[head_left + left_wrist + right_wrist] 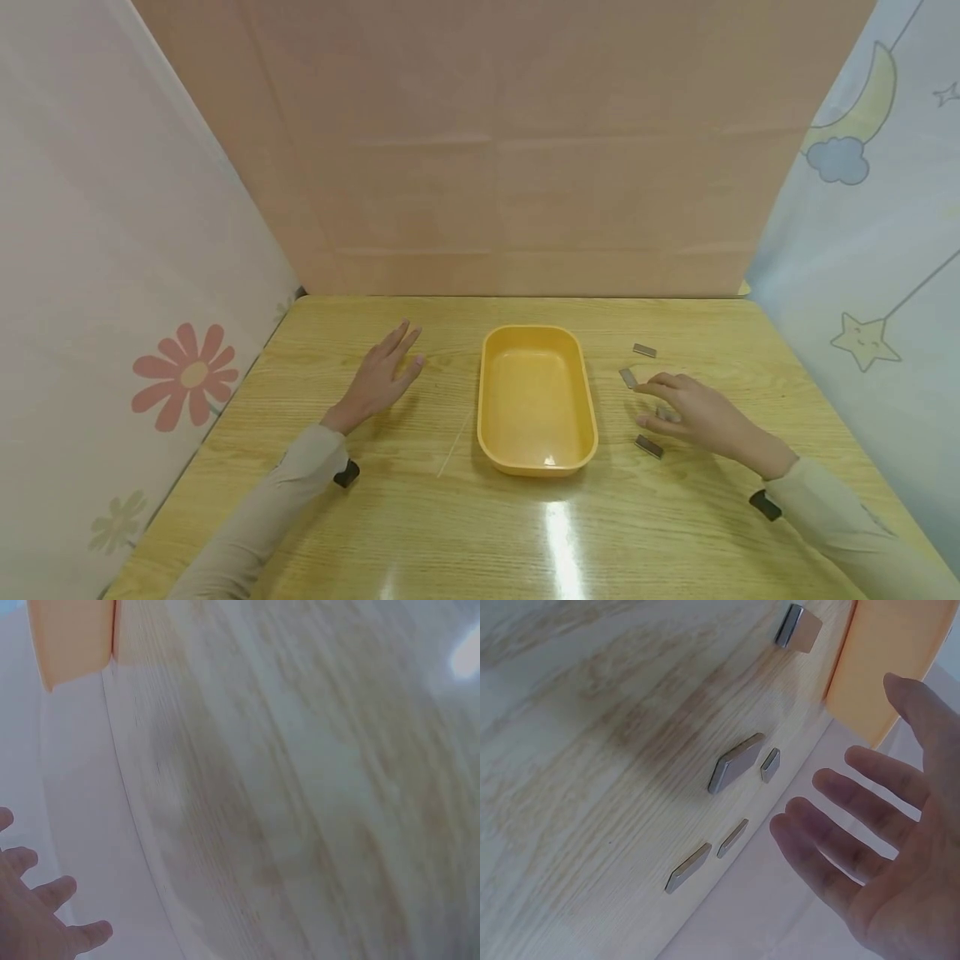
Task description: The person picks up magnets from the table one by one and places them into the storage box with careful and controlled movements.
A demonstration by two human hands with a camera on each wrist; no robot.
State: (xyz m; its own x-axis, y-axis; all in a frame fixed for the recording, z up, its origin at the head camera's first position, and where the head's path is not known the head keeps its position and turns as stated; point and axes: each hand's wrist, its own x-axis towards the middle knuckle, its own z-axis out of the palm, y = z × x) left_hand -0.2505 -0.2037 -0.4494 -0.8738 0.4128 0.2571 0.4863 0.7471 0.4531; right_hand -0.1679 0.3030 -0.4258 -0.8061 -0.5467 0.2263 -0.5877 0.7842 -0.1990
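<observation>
Several small flat rectangular pieces with shiny metallic edges lie on the table to the right of the yellow tray (534, 400). In the head view there is a far piece (645, 350), another (627, 379) by the index fingertip, and a near piece (648, 447); one more (663, 413) is partly covered by the fingers. My right hand (705, 414) hovers over them, fingers loosely spread and holding nothing. The right wrist view shows a larger piece (736, 761) beside the fingers (832, 862). Left of the tray, my left hand (378, 379) is held with fingers extended, also holding nothing.
The wooden table (405, 517) ends at a pinkish-orange backdrop (495, 167). Patterned sheets flank it, a flowered one (195, 250) at left and a star-and-moon one (900, 250) at right. Light glares off the table's near part.
</observation>
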